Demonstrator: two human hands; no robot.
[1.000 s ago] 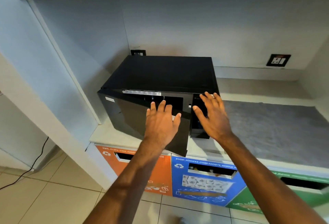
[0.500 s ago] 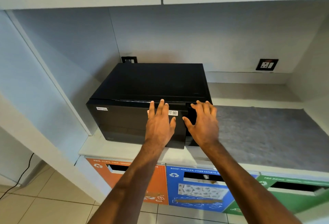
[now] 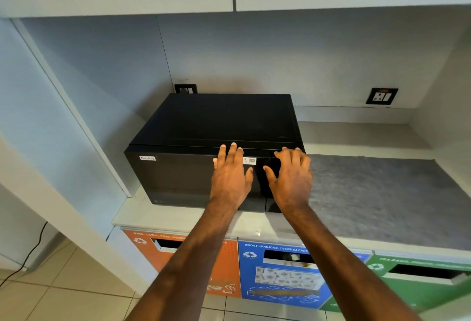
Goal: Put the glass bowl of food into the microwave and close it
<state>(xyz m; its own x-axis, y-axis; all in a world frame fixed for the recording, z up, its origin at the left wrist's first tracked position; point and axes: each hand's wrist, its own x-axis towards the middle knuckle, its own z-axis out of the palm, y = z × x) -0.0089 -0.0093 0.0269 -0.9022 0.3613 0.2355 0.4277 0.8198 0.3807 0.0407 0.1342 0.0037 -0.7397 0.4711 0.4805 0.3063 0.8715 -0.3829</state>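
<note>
With its door shut and facing the camera, a glossy black microwave (image 3: 214, 127) sits lengthwise, left to right, on a pale counter (image 3: 178, 218); the left hand (image 3: 230, 178) and right hand (image 3: 291, 178) rest spread-fingered against its front, gripping nothing. A grey mat (image 3: 382, 193) lies right of it.

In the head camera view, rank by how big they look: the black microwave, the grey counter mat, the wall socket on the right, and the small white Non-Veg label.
1. Black microwave and grey counter mat: comparable, mat cropped, unranked.
2. Black wall socket.
3. White Non-Veg label.
</note>
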